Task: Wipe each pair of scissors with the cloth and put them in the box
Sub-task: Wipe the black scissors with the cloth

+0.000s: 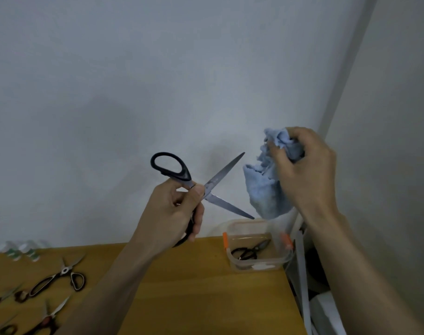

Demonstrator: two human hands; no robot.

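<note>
My left hand [174, 213] grips black-handled scissors [220, 177] near the pivot, held up in front of the wall with the blades spread apart and pointing right. A little to the right, my right hand [305, 170] clutches a bunched light-blue cloth [264, 189], which hangs just clear of the blade tips. Below them stands a clear plastic box [256, 267] with orange clips at the table's back right corner; one pair of black scissors [249, 251] lies inside it.
Several more scissors [61, 276] lie on the wooden table [194, 298] at the left front. Small white bottles [20, 250] stand at the back left. The wall is close behind, and the table's right edge drops beside the box.
</note>
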